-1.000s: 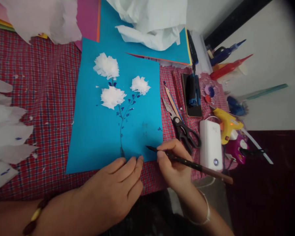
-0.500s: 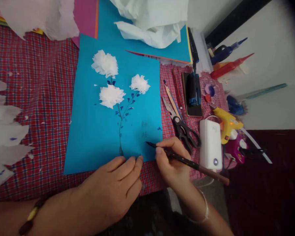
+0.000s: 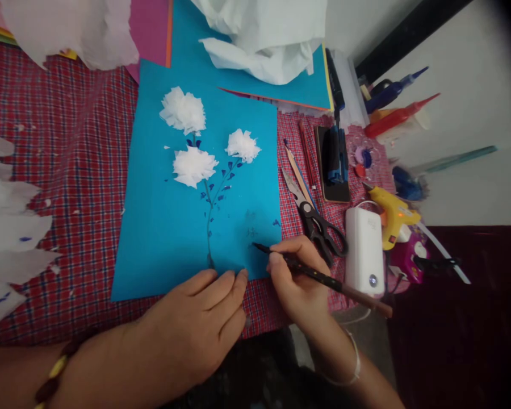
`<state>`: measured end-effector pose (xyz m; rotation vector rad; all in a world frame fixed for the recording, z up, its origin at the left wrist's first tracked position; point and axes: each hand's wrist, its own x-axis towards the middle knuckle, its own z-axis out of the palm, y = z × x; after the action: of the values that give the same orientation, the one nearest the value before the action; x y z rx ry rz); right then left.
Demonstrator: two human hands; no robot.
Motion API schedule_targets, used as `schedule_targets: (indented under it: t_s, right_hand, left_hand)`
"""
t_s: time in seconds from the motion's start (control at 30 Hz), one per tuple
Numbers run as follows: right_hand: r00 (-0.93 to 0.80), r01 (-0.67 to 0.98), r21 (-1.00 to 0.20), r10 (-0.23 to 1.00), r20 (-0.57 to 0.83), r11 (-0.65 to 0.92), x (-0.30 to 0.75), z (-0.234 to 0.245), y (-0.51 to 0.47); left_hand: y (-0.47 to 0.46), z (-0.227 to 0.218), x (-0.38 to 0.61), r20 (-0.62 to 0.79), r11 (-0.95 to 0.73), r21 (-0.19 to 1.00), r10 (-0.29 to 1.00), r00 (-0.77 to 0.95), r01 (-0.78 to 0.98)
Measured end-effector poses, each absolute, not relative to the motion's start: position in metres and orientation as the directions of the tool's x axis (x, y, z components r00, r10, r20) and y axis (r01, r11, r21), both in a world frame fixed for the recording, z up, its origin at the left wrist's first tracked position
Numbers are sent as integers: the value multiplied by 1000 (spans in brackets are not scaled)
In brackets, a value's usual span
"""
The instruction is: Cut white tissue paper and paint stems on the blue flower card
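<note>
A blue sheet of paper (image 3: 166,238) carries three white ruffled paper flowers (image 3: 195,166) on a painted stem with small dark blue leaves. My left hand (image 3: 204,324) lies flat across the sheet's near edge, its fingertips beside the foot of the stem. Pinched in my right hand (image 3: 300,278) is a thin dark paintbrush (image 3: 319,276); its pointed tip is at the paper, just below faint dark written characters (image 3: 251,224). Whether the tip touches the sheet I cannot tell for certain.
Scissors (image 3: 313,218), pencils (image 3: 298,167) and a phone (image 3: 323,153) lie right of the sheet. Beyond them are a white power bank (image 3: 364,250) and a yellow glue gun (image 3: 392,213). White tissue (image 3: 264,51) sits at the back; torn white paper (image 3: 12,233) lies left on the checked cloth (image 3: 85,147).
The brush tip has shifted very slightly, and a small dark mark shows near it under the characters. My left hand stays in place.
</note>
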<state>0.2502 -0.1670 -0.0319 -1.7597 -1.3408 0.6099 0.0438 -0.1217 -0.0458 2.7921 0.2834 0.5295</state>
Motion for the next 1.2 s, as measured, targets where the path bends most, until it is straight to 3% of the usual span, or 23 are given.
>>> schedule_targets:
  t_s: [0.4,0.83,1.0,1.2]
  right_hand:
    - [186,588,-809,977,106,-25,254,-30,-168]
    - [304,590,-806,937,172,-43,253,-30,-166]
    - [237,606,-795,962,136,-37,252,-28,-167]
    - [276,598,-800,951,137,-58,251,-27,-166]
  left_hand:
    - [-121,-45,47,358,-941,307,255,898,144]
    - [-117,-40,51,407,-941,302,274,871,155]
    - [-116,-38,52,397,-940,303,273,876,155]
    - [-116,-40,51,382,-941,302,265,885,151]
